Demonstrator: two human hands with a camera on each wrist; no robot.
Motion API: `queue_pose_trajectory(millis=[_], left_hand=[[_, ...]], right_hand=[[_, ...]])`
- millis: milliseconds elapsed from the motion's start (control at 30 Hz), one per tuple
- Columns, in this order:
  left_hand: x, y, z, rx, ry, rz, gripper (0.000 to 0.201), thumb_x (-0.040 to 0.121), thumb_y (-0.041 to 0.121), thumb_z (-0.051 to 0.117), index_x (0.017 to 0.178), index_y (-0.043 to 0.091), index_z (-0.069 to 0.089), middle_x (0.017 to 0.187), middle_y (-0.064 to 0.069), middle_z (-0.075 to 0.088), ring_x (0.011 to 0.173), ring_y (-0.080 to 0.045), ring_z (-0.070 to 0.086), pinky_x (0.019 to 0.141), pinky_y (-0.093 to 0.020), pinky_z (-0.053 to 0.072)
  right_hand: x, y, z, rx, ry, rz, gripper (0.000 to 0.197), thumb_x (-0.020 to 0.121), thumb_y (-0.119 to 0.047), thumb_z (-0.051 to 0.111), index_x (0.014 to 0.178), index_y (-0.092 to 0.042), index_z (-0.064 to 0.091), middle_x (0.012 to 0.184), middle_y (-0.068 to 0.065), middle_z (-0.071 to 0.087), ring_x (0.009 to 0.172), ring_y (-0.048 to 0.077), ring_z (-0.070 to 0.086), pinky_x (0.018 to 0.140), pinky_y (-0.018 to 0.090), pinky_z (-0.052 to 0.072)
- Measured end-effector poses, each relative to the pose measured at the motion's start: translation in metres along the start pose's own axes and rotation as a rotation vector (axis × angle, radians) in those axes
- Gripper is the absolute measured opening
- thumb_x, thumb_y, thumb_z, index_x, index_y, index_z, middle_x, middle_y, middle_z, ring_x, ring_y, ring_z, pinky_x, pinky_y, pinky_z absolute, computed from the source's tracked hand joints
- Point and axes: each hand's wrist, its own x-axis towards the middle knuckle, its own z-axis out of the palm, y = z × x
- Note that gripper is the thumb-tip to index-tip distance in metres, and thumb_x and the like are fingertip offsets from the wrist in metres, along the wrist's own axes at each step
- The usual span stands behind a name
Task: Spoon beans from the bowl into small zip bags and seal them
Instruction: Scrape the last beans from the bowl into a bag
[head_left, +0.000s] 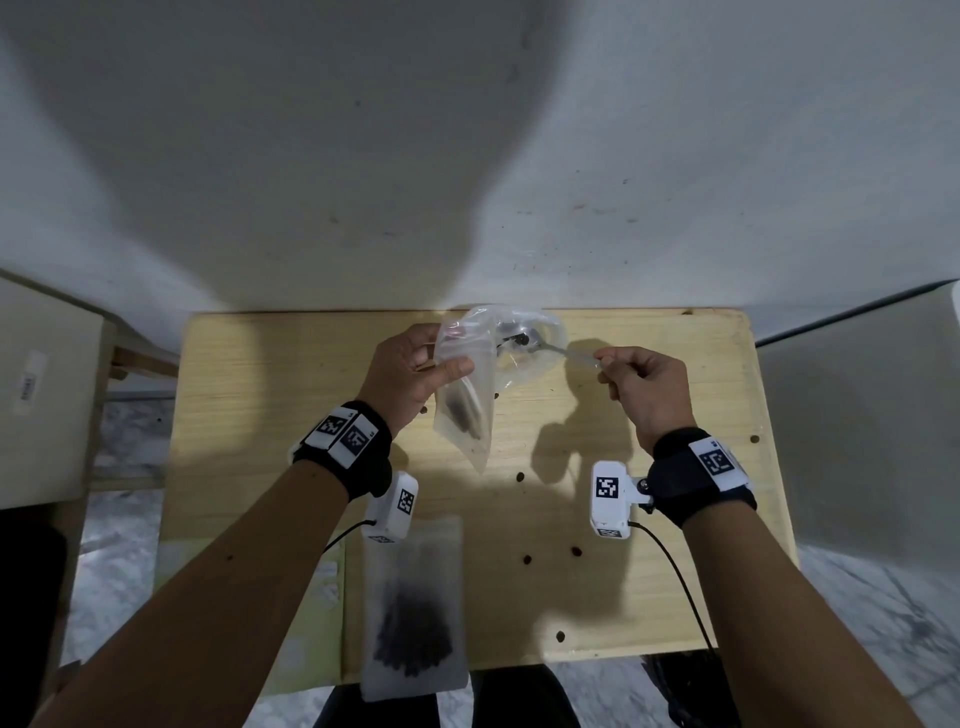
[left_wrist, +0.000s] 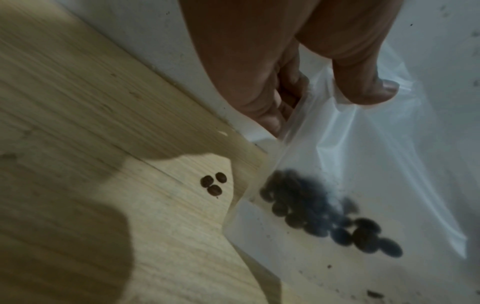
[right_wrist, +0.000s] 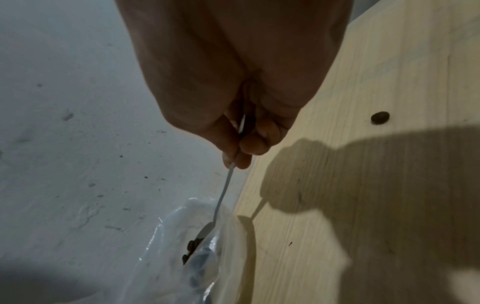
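Observation:
My left hand (head_left: 415, 364) pinches the top of a small clear zip bag (head_left: 465, 410) above the far middle of the wooden table (head_left: 649, 571); the bag hangs down with several dark beans (left_wrist: 324, 214) at its bottom. In the left wrist view my thumb and fingers (left_wrist: 363, 82) hold the bag (left_wrist: 350, 164) at its mouth. My right hand (head_left: 644, 384) grips the handle of a metal spoon (head_left: 561, 351). The spoon's head (right_wrist: 205, 230) carries a few beans at the bag's mouth, over the clear bowl (head_left: 540, 332), which is mostly hidden behind the bag.
A filled zip bag (head_left: 415, 608) of dark beans lies flat at the table's near edge. Loose beans (head_left: 527, 559) are scattered on the wood, three together (left_wrist: 213, 184) near the held bag. A grey wall rises just behind the table. A cabinet (head_left: 47, 395) stands at left.

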Motion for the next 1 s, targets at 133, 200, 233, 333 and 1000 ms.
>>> queue_pose_trajectory(millis=[133, 200, 233, 333, 1000], left_hand=[[0.000, -0.001, 0.001, -0.005, -0.010, -0.003, 0.045, 0.085, 0.005, 0.083, 0.128, 0.009, 0.070, 0.113, -0.005, 0.080, 0.110, -0.021, 0.075, 0.091, -0.028, 0.059], [0.000, -0.001, 0.002, 0.001, -0.018, -0.004, 0.045, 0.085, 0.005, 0.083, 0.128, 0.010, 0.069, 0.114, -0.005, 0.080, 0.111, -0.020, 0.075, 0.093, -0.028, 0.059], [-0.001, -0.001, 0.002, 0.005, -0.018, -0.001, 0.045, 0.086, 0.006, 0.083, 0.128, 0.010, 0.069, 0.114, -0.005, 0.080, 0.111, -0.020, 0.075, 0.093, -0.028, 0.059], [-0.001, -0.001, 0.002, 0.021, -0.022, 0.005, 0.045, 0.086, 0.007, 0.083, 0.128, 0.010, 0.069, 0.113, -0.003, 0.080, 0.111, -0.018, 0.075, 0.093, -0.027, 0.058], [-0.004, -0.003, -0.007, 0.028, -0.011, 0.030, 0.040, 0.086, 0.004, 0.082, 0.125, 0.007, 0.070, 0.116, -0.004, 0.079, 0.111, -0.018, 0.075, 0.096, -0.026, 0.058]], right_hand=[[-0.002, -0.002, 0.002, -0.111, -0.070, -0.051, 0.019, 0.097, -0.003, 0.064, 0.092, -0.013, 0.079, 0.072, 0.004, 0.070, 0.054, 0.001, 0.055, 0.069, 0.027, 0.048], [0.000, -0.004, 0.003, -0.150, -0.088, -0.068, 0.019, 0.097, -0.005, 0.064, 0.091, -0.014, 0.080, 0.072, 0.003, 0.071, 0.054, -0.002, 0.055, 0.071, 0.027, 0.048], [0.001, -0.005, 0.004, -0.158, -0.092, -0.071, 0.019, 0.097, -0.006, 0.065, 0.091, -0.015, 0.080, 0.072, 0.003, 0.071, 0.054, -0.002, 0.055, 0.071, 0.028, 0.048], [0.003, -0.012, 0.009, -0.196, -0.111, -0.082, 0.019, 0.097, -0.008, 0.065, 0.090, -0.018, 0.079, 0.072, 0.001, 0.071, 0.053, -0.003, 0.055, 0.066, 0.024, 0.048], [0.002, -0.007, 0.047, -0.615, 0.146, -0.700, 0.014, 0.094, -0.001, 0.064, 0.097, -0.005, 0.077, 0.086, 0.009, 0.069, 0.068, 0.029, 0.065, 0.062, 0.033, 0.052]])
